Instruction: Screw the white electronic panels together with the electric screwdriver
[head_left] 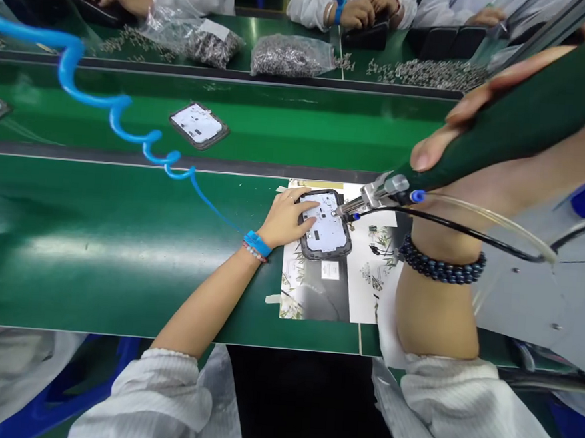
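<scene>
A dark-framed device with a pale inner board (328, 231) lies on a printed sheet (317, 301) taped to the green table. My left hand (286, 220) rests on its left side, fingers spread over the board, with a blue wrist strap (257, 244) on the wrist. In my right hand (446, 133) is a dark green power screwdriver (510, 114), tilted down to the left. Its metal tip (353, 208) meets the upper right part of the board. A black hose and a clear hose run from the tool's head to the right.
Across the green conveyor (299, 123), which carries another device (199, 125), sit bags of screws (292, 55) and loose screws (433, 74). Co-workers' hands (359, 13) are at the far side. A coiled blue cord (119, 117) hangs at left; a grey machine (542, 290) stands right.
</scene>
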### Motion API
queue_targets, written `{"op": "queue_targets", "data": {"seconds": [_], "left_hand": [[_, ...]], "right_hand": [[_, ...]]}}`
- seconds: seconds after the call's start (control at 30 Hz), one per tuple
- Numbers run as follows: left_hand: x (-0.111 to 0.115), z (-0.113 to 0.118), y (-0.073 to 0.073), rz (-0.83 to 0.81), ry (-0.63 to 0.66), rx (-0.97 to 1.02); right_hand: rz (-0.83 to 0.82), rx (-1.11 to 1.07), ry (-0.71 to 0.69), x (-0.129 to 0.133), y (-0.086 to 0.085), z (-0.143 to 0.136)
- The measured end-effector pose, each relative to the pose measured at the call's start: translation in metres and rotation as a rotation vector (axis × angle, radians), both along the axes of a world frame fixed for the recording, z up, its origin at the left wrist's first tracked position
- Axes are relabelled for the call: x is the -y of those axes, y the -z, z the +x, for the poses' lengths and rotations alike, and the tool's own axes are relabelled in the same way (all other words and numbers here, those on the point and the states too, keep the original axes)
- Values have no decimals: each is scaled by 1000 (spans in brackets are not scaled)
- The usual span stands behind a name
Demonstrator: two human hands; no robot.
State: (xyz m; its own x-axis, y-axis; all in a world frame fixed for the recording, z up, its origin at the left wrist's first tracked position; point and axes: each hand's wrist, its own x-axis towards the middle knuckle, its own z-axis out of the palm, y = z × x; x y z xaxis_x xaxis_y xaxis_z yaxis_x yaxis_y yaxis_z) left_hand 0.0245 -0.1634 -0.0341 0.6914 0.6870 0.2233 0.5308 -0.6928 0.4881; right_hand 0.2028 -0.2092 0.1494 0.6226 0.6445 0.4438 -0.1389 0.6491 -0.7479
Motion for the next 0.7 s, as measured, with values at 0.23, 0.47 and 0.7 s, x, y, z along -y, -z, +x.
{"op": "queue_targets", "data": {"seconds": [0.23, 0.47, 0.7], "left_hand": [[1, 4, -2, 5, -7, 13], [1, 5, -1, -1, -9, 5], [1, 4, -3, 0, -3, 1]], "right_hand": [[6, 89, 44, -6, 15, -9], [-64, 62, 102, -4, 7, -20], [-107, 116, 69, -5, 15, -29]]}}
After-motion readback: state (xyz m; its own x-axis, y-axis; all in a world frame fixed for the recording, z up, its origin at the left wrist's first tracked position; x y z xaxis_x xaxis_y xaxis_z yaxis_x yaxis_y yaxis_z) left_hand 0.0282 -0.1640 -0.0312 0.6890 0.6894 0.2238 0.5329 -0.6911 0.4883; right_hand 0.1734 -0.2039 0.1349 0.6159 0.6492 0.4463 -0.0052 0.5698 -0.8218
